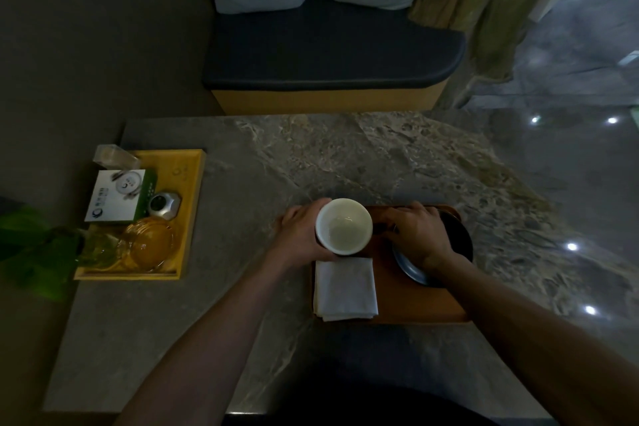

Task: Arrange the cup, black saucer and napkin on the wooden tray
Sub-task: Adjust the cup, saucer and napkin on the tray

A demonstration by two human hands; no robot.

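A white cup (344, 226), empty and upright, is held by my left hand (300, 233) over the far left corner of the wooden tray (408, 301). A folded white napkin (345, 289) lies on the tray's left side, just below the cup. The black saucer (456, 245) sits on the tray's right side. My right hand (416, 233) rests flat on top of it and covers most of its left half; whether the fingers grip its rim is hidden.
The tray lies on a grey marble table (345, 156). A yellow tray (188, 218) at the left holds a white box, a silver object, glassware and a green plant. A dark cushioned bench (328, 52) stands beyond the far edge.
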